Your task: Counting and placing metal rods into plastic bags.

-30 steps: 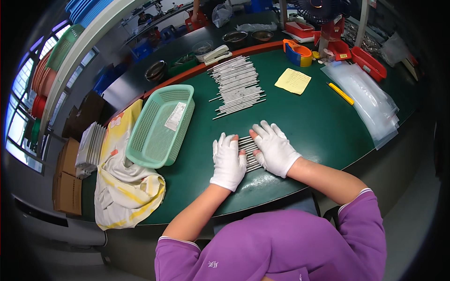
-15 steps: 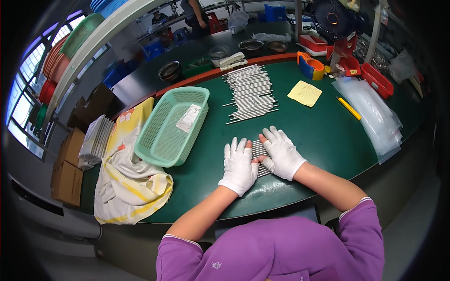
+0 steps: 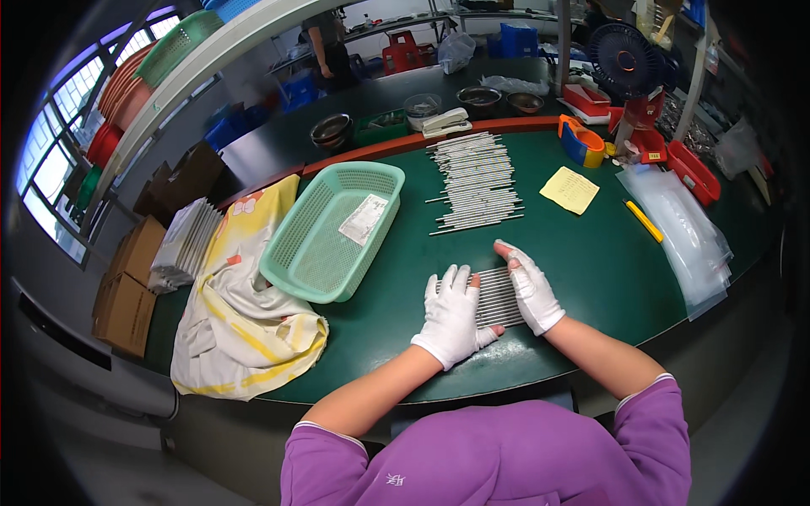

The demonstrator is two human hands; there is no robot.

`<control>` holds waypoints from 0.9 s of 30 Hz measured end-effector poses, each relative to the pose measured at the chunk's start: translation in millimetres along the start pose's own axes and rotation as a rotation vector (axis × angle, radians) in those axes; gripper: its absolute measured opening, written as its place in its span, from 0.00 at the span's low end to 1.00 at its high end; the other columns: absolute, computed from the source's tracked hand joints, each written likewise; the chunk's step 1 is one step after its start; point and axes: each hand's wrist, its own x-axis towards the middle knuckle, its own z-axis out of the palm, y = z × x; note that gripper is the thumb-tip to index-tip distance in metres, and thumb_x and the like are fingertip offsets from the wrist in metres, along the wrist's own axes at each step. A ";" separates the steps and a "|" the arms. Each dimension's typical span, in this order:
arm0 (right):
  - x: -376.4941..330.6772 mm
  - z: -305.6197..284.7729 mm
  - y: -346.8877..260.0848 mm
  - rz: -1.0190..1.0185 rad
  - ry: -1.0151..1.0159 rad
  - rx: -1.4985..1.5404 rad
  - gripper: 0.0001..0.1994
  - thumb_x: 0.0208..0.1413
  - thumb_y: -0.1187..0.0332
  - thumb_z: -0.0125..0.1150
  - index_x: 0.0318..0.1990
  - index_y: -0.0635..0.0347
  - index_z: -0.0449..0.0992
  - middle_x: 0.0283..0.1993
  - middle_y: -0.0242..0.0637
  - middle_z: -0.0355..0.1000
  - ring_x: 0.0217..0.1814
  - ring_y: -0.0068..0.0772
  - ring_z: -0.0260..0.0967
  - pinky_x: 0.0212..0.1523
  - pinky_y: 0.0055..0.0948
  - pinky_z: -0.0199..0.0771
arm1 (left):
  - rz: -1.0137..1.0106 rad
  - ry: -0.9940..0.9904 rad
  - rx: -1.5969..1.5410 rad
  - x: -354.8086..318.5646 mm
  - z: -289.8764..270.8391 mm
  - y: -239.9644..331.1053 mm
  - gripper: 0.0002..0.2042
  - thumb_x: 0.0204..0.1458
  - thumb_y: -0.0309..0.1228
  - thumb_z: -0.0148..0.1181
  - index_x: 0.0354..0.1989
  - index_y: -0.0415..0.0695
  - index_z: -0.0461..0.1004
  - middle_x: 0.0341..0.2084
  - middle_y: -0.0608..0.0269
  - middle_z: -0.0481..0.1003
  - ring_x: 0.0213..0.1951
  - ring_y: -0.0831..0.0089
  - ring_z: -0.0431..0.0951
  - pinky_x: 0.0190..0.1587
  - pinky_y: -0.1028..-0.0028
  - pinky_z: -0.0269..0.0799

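left hand (image 3: 451,317) flat, fingers spread, right hand (image 3: 531,287) flat, both pressing row of metal rods (image 3: 498,297), green table (image 3: 591,261), mint basket (image 3: 333,229) beside

one head-worn fisheye view looks steeply down from close above onto the green table (image 3: 405,253), edges bending outward.

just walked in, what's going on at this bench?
A person in a purple top is working at a green table with both hands in white gloves. The left hand and right hand press flat on either side of a small batch of thin metal rods, squaring them into a neat row. A larger pile of rods lies further back. A green plastic basket holding a small clear bag sits to the left, beside a yellow and white cloth.
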 end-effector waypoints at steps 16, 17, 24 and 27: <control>177.3 141.1 -93.5 -0.044 -0.568 -0.858 0.28 0.39 0.58 0.66 0.50 0.60 0.72 0.48 0.47 0.72 0.49 0.44 0.71 0.51 0.36 0.70 | 0.017 0.088 -0.089 5.7 -1.5 4.5 0.30 0.43 0.48 0.56 0.51 0.39 0.64 0.50 0.48 0.63 0.56 0.52 0.59 0.57 0.45 0.49; 183.3 153.1 -90.2 -0.062 -0.575 -0.853 0.28 0.39 0.58 0.66 0.50 0.60 0.72 0.48 0.47 0.72 0.49 0.44 0.71 0.51 0.36 0.70 | -0.006 0.013 -0.069 5.0 -4.5 5.2 0.33 0.42 0.50 0.58 0.52 0.39 0.65 0.52 0.50 0.63 0.59 0.55 0.55 0.58 0.45 0.48; 211.7 200.8 -61.1 0.203 -0.750 -1.262 0.42 0.33 0.51 0.70 0.57 0.66 0.64 0.54 0.46 0.69 0.56 0.40 0.68 0.53 0.37 0.70 | -0.044 0.176 -0.287 7.5 -2.5 -1.2 0.24 0.44 0.44 0.54 0.48 0.42 0.68 0.46 0.49 0.68 0.52 0.52 0.63 0.54 0.52 0.52; 217.5 194.4 -60.1 0.284 -0.761 -1.234 0.40 0.32 0.51 0.70 0.56 0.62 0.66 0.54 0.45 0.69 0.55 0.39 0.68 0.52 0.36 0.70 | -0.038 0.171 -0.335 5.6 -2.1 -3.1 0.21 0.45 0.43 0.52 0.45 0.42 0.69 0.45 0.49 0.69 0.51 0.51 0.64 0.52 0.55 0.53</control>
